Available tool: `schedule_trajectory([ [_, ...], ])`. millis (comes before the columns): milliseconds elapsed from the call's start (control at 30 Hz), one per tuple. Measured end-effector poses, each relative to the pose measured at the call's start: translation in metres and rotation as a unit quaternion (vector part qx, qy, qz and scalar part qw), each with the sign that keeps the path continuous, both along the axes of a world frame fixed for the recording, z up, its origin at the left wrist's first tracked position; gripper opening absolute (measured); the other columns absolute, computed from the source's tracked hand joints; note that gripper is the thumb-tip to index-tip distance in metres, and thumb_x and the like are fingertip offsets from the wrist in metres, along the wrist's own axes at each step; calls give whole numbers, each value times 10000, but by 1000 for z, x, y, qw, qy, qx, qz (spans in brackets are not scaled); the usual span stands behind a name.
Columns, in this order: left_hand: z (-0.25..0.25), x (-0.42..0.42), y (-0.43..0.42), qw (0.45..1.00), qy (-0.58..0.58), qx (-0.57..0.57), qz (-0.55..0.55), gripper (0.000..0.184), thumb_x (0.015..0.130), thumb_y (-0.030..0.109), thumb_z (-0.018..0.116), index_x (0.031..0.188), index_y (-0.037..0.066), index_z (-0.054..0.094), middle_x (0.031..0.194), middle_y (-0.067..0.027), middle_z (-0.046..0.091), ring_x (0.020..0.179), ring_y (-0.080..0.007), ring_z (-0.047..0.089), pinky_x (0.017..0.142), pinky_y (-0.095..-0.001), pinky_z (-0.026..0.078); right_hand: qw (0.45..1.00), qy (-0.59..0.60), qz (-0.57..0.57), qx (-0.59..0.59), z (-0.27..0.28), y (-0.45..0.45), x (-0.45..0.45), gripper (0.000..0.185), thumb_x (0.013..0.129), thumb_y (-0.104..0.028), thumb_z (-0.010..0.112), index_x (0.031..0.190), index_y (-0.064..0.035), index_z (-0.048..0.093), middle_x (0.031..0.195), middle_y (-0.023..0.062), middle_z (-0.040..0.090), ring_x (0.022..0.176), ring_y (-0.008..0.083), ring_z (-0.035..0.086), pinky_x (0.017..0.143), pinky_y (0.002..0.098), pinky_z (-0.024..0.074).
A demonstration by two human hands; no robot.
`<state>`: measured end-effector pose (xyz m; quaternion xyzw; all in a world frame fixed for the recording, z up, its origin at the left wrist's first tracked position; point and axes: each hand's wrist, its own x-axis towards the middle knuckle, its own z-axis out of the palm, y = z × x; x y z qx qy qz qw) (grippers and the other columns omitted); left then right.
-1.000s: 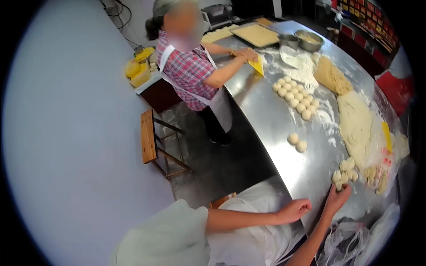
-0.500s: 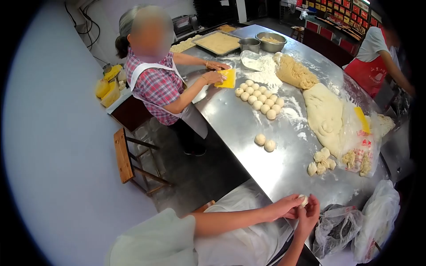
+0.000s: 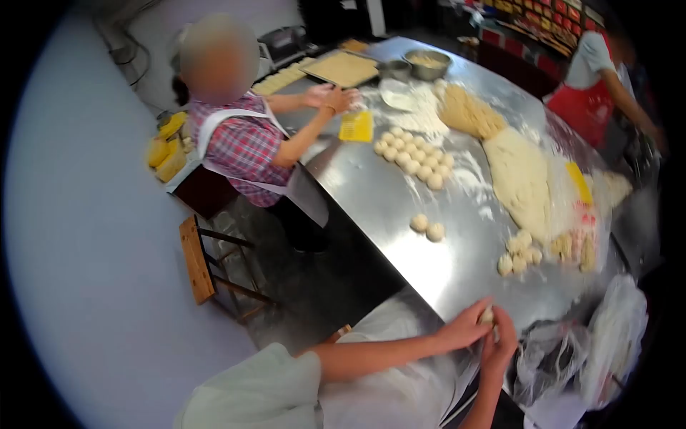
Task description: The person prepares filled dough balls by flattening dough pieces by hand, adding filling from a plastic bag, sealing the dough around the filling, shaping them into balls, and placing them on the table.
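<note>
My left hand point(image 3: 463, 329) and my right hand point(image 3: 503, 339) meet at the near edge of the steel table, fingers curled around one small dough ball point(image 3: 486, 316). Most of that ball is hidden by the fingers. Beyond my hands lies a cluster of small dough pieces point(image 3: 519, 254). Two round dough balls point(image 3: 426, 227) sit apart on the metal. Farther back, several more balls point(image 3: 416, 159) stand in close rows. A large pale dough slab point(image 3: 516, 182) stretches along the right, touching a tan mass point(image 3: 468, 112) at its far end.
Across the table, a person in a checked shirt point(image 3: 239, 143) holds both hands together near a yellow scraper point(image 3: 356, 126). Flour point(image 3: 427, 114), metal bowls point(image 3: 427, 64) and a tray point(image 3: 341, 68) are behind. Plastic bags point(image 3: 613, 343) lie right; a wooden stool point(image 3: 199, 259) stands left. Another person wears red point(image 3: 582, 107).
The other person has put the yellow scraper down on the table and brought both hands together. My fingers have shifted and closed further around the dough ball.
</note>
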<state>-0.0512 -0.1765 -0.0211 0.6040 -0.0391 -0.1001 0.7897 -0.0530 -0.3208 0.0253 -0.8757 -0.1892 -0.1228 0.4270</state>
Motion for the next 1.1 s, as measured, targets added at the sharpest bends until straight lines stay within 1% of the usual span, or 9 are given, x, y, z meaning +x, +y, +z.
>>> schedule_trajectory([
  [33,8,1,3,994,41,-91,-36,631,1052,119,586,1597,-20,300,1411,-66,557,1237,-157,557,1066,-315,460,999,9,-27,22,-9,-8,-2,406,906,33,647,1313,37,648,1285,221,689,1181,372,667,1031,427,515],
  [167,4,-2,30,999,27,38,10,525,1063,140,582,1535,-11,406,1311,-29,601,1129,-107,568,991,-262,478,981,-29,-184,63,4,6,10,365,981,-16,620,1343,24,640,1306,218,688,1185,360,675,1024,427,520],
  [267,22,-2,55,987,-11,135,81,338,1044,117,587,1354,-9,625,1183,-42,716,960,-97,636,889,-252,521,971,-49,-152,-179,-33,-9,-5,443,971,-88,634,1396,25,583,1423,251,583,1296,443,552,1111,501,418],
  [300,15,2,61,990,7,117,79,315,1025,93,583,1315,-16,637,1196,-111,720,1060,-180,674,949,-300,525,961,-32,-148,-231,-28,-2,-7,461,967,-99,640,1405,26,572,1465,254,548,1326,446,523,1125,505,396],
  [500,22,4,78,993,65,43,85,249,1035,36,559,1254,-38,653,1132,-98,707,1006,-142,682,889,-286,584,977,18,-214,-12,-5,-20,33,582,978,-237,676,1463,31,499,1500,293,496,1358,452,491,1149,499,365],
  [700,18,4,80,995,57,19,82,237,1043,36,559,1243,-54,649,1130,-111,704,1003,-141,681,912,-293,583,920,-61,-273,-274,-43,16,83,702,1030,-388,587,1556,18,358,1584,305,375,1459,463,355,1190,607,241],
  [733,17,3,82,995,62,15,80,238,1042,35,560,1244,-55,647,1130,-114,705,1004,-141,681,917,-294,583,933,32,-242,-264,-47,21,76,744,1035,-435,557,1578,13,315,1604,298,335,1475,477,304,1187,655,191],
  [933,22,9,80,994,80,24,64,249,1037,32,566,1257,-59,639,1136,-120,710,1009,-147,683,932,-294,580,924,-9,-256,-283,-52,9,77,688,1040,-396,558,1563,0,351,1554,291,415,1426,463,385,1168,613,263],
  [1100,30,-4,86,992,108,-5,64,262,1048,71,557,1260,-55,645,1145,-129,710,1019,-166,685,947,-316,577,965,131,-217,69,-9,-19,60,360,991,-262,665,1181,44,674,1187,235,670,1122,386,638,963,433,498],
])
